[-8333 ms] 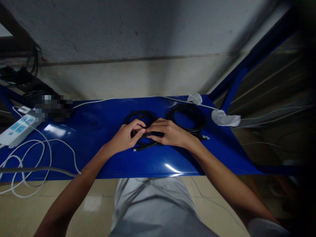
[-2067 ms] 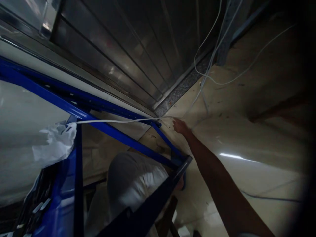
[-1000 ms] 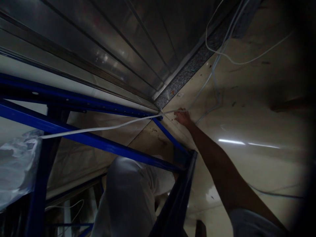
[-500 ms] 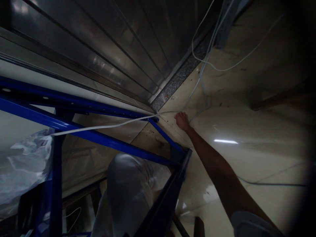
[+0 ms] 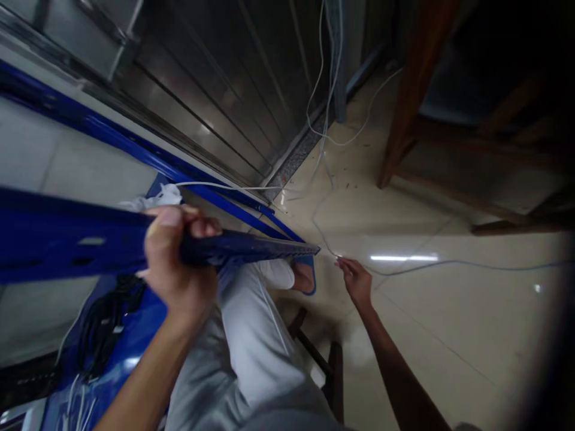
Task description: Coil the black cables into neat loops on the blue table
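My left hand (image 5: 177, 257) is wrapped round a blue metal shelf post (image 5: 251, 242) that has slots along it. Low over the floor, my right hand (image 5: 357, 281) pinches a thin grey cable (image 5: 321, 224) between its fingertips. From there the cable runs up towards the wall corner on one side and off to the right on the other. A white cable (image 5: 224, 187) stretches behind the post from a crumpled white plastic bag (image 5: 164, 196) to the floor by the door sill.
A ribbed metal shutter (image 5: 215, 78) stands ahead. Wooden furniture legs (image 5: 408, 102) are at the right. Black coiled cables (image 5: 101, 329) lie on a blue shelf (image 5: 144, 317) at lower left. My foot in a blue slipper (image 5: 309, 278) rests beside the post's base.
My left hand has come into view, gripping the post. My right hand has moved from near the white cable to the grey cable, closer to me. The view has shifted.
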`<state>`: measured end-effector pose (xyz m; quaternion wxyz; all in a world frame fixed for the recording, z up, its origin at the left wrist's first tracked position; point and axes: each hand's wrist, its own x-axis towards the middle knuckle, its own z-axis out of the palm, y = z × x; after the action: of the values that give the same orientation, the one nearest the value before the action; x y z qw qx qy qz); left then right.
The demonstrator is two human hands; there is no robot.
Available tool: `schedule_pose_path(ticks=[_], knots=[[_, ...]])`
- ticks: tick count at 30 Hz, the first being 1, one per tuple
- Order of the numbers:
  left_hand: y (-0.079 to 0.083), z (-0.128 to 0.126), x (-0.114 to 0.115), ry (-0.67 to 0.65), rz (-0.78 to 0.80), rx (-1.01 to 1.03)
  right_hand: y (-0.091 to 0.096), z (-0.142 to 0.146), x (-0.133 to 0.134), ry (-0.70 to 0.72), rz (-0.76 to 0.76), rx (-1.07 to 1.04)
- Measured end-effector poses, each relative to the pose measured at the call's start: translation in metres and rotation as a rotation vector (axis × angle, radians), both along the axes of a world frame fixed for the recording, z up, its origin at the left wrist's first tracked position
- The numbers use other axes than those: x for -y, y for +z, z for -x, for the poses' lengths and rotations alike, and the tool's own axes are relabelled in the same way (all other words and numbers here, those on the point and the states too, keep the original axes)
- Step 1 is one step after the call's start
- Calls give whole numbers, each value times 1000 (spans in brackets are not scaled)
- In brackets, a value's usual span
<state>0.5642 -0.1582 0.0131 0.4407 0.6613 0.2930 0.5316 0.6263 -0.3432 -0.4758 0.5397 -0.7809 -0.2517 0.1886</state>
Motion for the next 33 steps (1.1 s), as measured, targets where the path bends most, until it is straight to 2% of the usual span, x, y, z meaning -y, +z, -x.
schedule_pose_path(ticks=[2,4,6,8,11,13,14,16,19,21,23,25,26,27,29,31,33], knots=[[-1,-2,2,13,-3,23,18,12,30,4,-59,-50],[-1,-2,1,41,-11,-66,35,16,48,16,-94,-106],[2,10,2,-9,-12,-136,56,13,53,54,-124,-83],[12,35,8,-76,-4,-202,88,5,46,123,-187,-46],[33,102,25,-83,-215,-291,159,-1,24,265,-297,72],[50,159,35,-71,-362,-404,218,6,10,357,-364,210],[59,190,37,-19,-414,-433,249,13,3,405,-405,287],[76,254,33,82,-422,-484,309,35,-9,468,-498,412],[90,343,3,233,-259,-494,390,74,-33,533,-667,511],[91,387,-29,305,-124,-416,435,98,-65,602,-744,555],[87,413,-65,395,-37,-343,469,116,-114,658,-760,555],[80,417,-99,405,3,-381,494,128,-180,709,-762,568],[75,412,-114,366,15,-454,502,132,-217,737,-743,560],[71,403,-128,301,25,-561,507,135,-253,779,-691,541],[61,377,-152,154,27,-840,509,139,-321,840,-491,520],[51,350,-173,151,24,-914,502,141,-372,858,-401,530],[42,328,-192,190,37,-982,489,140,-401,862,-350,526]])
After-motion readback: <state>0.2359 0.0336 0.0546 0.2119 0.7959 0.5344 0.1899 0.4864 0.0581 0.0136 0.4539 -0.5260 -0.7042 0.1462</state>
